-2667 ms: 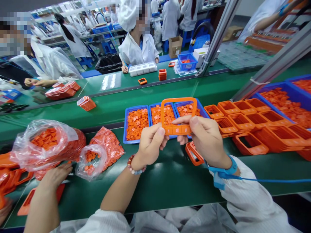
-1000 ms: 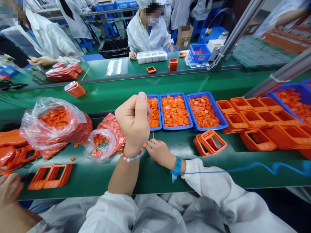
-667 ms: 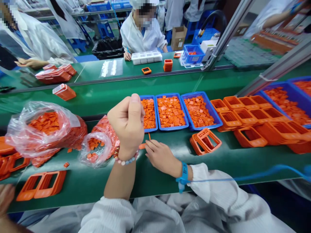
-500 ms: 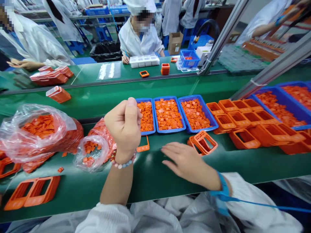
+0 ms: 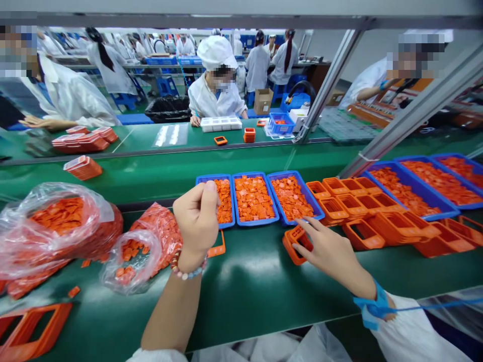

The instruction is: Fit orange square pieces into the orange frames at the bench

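Observation:
My left hand [image 5: 196, 221] is a raised fist, thumb on top, in front of the leftmost blue tray. Whatever it may hold is hidden inside the fingers. Behind its wrist an orange plastic frame [image 5: 219, 250] lies on the bench, partly covered. My right hand [image 5: 332, 251], with a blue wrist strap, reaches over a small pile of orange frames [image 5: 292, 254]. Its fingers are spread, the tips at the frames' right side and top edge; whether they touch is unclear. Just beyond stands a blue tray [image 5: 319, 215] of small orange pieces.
Two more blue trays [image 5: 256, 223] hold orange pieces. Stacked orange frames [image 5: 396, 229] fill the right side. Plastic bags [image 5: 94, 226] of orange parts and more frames [image 5: 41, 329] are on the left. A metal post [image 5: 332, 80] rises beyond. A co-worker [image 5: 217, 95] sits opposite.
My right hand has moved right, from beside the small pile of frames to over it. My left fist stays closed. The view has tilted upward.

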